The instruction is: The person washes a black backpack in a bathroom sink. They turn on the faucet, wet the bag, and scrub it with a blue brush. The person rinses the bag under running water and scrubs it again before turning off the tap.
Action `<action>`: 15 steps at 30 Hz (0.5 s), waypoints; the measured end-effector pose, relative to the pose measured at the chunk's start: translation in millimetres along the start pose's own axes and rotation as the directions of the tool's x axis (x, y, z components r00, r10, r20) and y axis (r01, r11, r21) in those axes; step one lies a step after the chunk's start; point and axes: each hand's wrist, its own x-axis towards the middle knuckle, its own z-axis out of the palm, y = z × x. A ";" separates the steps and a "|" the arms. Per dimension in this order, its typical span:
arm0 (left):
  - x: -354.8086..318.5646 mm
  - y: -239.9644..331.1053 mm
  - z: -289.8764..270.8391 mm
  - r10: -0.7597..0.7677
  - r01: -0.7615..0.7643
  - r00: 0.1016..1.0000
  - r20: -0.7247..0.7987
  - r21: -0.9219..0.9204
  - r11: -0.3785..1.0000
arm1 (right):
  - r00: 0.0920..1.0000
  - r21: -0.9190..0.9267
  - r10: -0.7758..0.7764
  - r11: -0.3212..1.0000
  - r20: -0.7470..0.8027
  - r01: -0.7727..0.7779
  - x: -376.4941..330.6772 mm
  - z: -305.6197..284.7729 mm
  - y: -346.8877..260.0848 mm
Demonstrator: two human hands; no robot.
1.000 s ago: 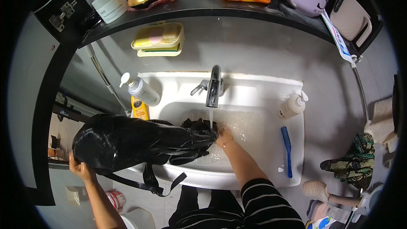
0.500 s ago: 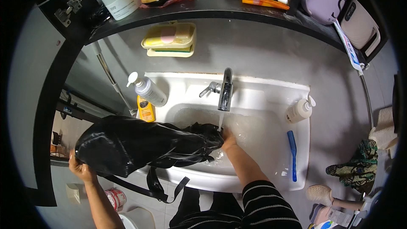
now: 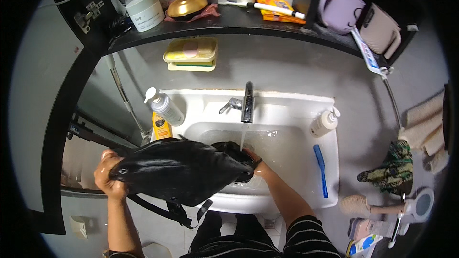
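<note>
A grey-walled washroom fills my view, with a dark shelf (image 3: 229,31) across the top and a white sink (image 3: 331,162) below it. From my seat at a distance, I find the black bag (image 3: 174,171) over the sink's left half, its wide end sticking out past the left rim. Its long axis runs roughly left to right between the two hands. The left hand (image 3: 111,176) has that wide end, its fingers (image 3: 103,168) curled tightly around the wet fabric. The right hand (image 3: 255,158) is at the narrow end, over the basin, just beside the stream (image 3: 243,139) from the tap (image 3: 247,106), so it is the nearer of the two to the water. Part of it is hidden by the bag, so I cannot tell whether its fingers pinch the fabric or merely rest against it. A loose strap (image 3: 178,214) hangs over the front rim.

As for containers, the basin holds cloudy water. A grey pump bottle (image 3: 169,110) and a yellow bottle (image 3: 161,127) stand at the sink's left side; a pale pump bottle (image 3: 323,124) stands on the right, above a blue brush (image 3: 321,171). I cannot make out their contents.
</note>
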 end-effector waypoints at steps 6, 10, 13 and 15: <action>45.9 28.5 51.1 0.082 -0.085 0.995 -0.055 -0.056 0.995 | 0.953 0.788 0.304 0.586 0.001 -0.188 -37.7 -24.3 -58.7; 48.6 15.1 49.0 0.052 -0.072 0.991 -0.124 -0.163 0.984 | 0.939 0.352 0.009 0.928 -0.344 0.120 -83.4 -39.2 -112.6; 41.8 5.2 62.8 -0.119 0.031 0.948 -0.296 -0.286 0.958 | 0.886 -0.112 -0.130 0.990 -0.445 0.089 -97.7 -77.0 -140.5; 21.8 -12.2 70.6 -0.278 0.130 0.899 -0.338 -0.401 0.907 | 0.799 -0.127 -0.143 0.988 -0.584 0.085 -112.2 -64.7 -206.4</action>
